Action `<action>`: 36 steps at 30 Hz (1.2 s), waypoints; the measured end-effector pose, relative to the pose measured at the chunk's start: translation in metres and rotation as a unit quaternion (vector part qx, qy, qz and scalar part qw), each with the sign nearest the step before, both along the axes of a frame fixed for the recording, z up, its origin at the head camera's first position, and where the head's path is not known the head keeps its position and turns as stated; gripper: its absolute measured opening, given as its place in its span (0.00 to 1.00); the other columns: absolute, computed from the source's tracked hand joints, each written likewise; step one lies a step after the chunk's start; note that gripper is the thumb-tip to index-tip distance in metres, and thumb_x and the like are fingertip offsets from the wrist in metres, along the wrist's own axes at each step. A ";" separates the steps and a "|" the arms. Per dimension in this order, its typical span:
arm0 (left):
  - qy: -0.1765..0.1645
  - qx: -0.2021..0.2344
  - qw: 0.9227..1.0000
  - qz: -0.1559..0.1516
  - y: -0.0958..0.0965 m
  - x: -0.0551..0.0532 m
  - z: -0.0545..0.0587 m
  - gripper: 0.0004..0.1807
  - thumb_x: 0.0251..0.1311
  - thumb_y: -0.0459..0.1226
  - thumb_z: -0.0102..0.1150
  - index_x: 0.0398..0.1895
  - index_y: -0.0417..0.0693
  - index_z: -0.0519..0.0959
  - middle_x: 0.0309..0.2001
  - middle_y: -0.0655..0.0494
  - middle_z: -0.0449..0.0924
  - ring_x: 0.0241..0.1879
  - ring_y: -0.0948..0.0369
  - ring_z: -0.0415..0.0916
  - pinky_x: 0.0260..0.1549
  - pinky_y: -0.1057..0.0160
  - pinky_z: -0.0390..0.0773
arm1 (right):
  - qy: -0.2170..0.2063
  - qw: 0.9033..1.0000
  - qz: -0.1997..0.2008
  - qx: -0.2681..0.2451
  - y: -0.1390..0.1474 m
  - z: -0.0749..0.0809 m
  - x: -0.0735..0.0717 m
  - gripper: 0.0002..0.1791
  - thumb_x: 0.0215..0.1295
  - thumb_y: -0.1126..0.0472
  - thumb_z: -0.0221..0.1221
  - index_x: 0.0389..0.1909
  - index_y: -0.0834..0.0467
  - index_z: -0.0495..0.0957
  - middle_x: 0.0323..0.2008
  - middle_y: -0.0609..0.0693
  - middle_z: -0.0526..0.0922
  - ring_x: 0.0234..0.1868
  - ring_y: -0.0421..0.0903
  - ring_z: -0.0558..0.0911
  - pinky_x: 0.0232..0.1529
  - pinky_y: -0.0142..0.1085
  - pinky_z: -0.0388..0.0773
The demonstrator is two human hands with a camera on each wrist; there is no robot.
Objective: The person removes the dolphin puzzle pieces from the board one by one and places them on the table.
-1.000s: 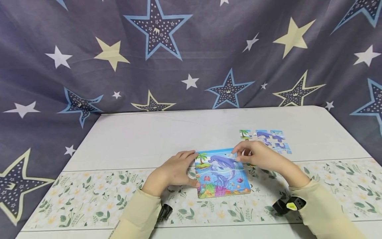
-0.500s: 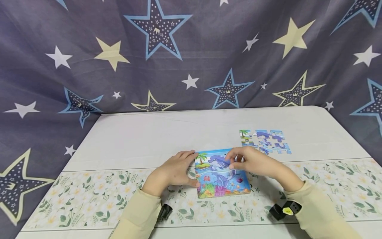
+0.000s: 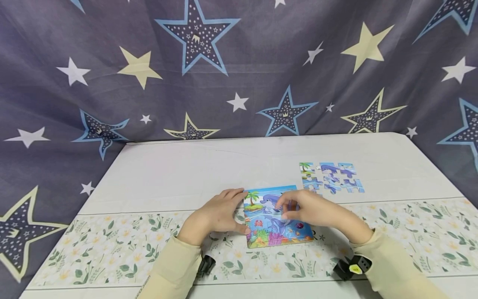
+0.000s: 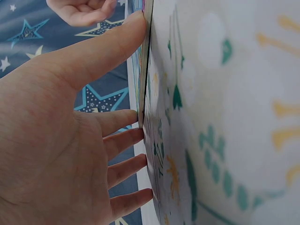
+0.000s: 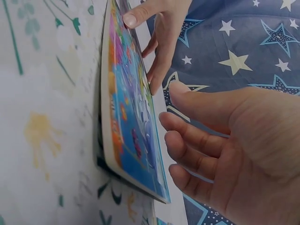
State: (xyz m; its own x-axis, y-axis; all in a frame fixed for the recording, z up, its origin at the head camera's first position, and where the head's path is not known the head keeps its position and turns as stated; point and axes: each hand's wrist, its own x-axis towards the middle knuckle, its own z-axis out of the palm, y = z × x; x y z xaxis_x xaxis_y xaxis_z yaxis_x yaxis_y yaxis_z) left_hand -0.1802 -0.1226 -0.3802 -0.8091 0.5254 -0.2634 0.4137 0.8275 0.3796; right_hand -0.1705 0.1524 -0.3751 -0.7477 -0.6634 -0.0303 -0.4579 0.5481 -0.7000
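Observation:
A dolphin jigsaw puzzle in a flat square tray lies on the table in front of me. It shows a palm tree, purple dolphins and coral. My left hand has its fingers spread along the left edge, with the thumb at the near left corner; the left wrist view shows thumb and fingertips against the board's side. Over the right half of the picture hovers my right hand, fingers loosely bent. Nothing shows between its thumb and fingers in the right wrist view, and they appear apart from the puzzle surface.
Behind the right hand, several loose puzzle pieces with dolphin and palm parts lie in rows on the white table. A floral strip runs across the table. A dark curtain with stars hangs along the far edge.
My right hand has moved left and nearer, from the puzzle's upper right corner to over the dolphins, uncovering more loose pieces. The left hand and the puzzle have stayed in place.

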 end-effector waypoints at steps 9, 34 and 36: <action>-0.001 0.000 1.000 0.003 0.000 0.001 0.000 0.56 0.49 0.56 0.73 0.78 0.46 0.56 0.77 0.51 0.52 0.75 0.50 0.48 0.72 0.47 0.53 | -0.006 1.000 0.024 0.007 -0.006 -0.003 0.003 0.10 0.64 0.62 0.66 0.45 0.56 0.81 0.31 0.41 0.76 0.23 0.37 0.70 0.26 0.31 0.71; 0.006 -0.005 1.000 0.001 0.001 0.001 0.000 0.57 0.49 0.58 0.73 0.78 0.45 0.56 0.77 0.50 0.52 0.75 0.50 0.48 0.71 0.47 0.54 | 0.005 0.997 0.011 0.072 -0.016 -0.007 0.010 0.17 0.54 0.58 0.74 0.44 0.50 0.81 0.35 0.41 0.76 0.28 0.37 0.71 0.29 0.32 0.74; 0.006 -0.005 1.000 0.001 0.001 0.001 0.000 0.57 0.49 0.57 0.73 0.78 0.45 0.56 0.77 0.50 0.52 0.75 0.50 0.48 0.71 0.47 0.54 | 0.007 0.997 0.011 0.076 -0.016 -0.007 0.010 0.17 0.54 0.57 0.74 0.44 0.49 0.81 0.36 0.41 0.75 0.29 0.37 0.72 0.30 0.32 0.73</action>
State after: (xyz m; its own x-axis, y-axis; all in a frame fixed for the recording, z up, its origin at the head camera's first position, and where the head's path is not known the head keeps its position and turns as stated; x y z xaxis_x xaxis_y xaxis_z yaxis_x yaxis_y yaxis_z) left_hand -0.1796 -0.1212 -0.3802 -0.8133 0.5212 -0.2585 0.4167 0.8319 0.3664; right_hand -0.1609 0.1363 -0.3823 -0.7341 -0.6680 -0.1218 -0.4794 0.6369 -0.6038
